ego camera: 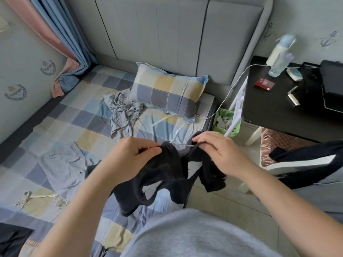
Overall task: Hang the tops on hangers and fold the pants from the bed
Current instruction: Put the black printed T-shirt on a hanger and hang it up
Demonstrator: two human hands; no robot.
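A black sleeveless top [163, 175] hangs in the air over the bed's right edge. My left hand [133, 156] pinches one of its shoulder straps. My right hand [213, 149] pinches the other strap, and a thin white hanger [182, 144] runs between the two hands under the fabric. A crumpled grey garment [123, 112] lies beside the pillow. A light blue garment [65, 164] lies flat on the left of the checked bed sheet [92, 125].
A checked pillow [167, 93] rests against the headboard. A white cable [232, 88] runs from the bed to a black side table [274, 104] holding bottles and small items. A green bin [225, 123] stands by the bed. A chair with dark clothing [304, 162] is at right.
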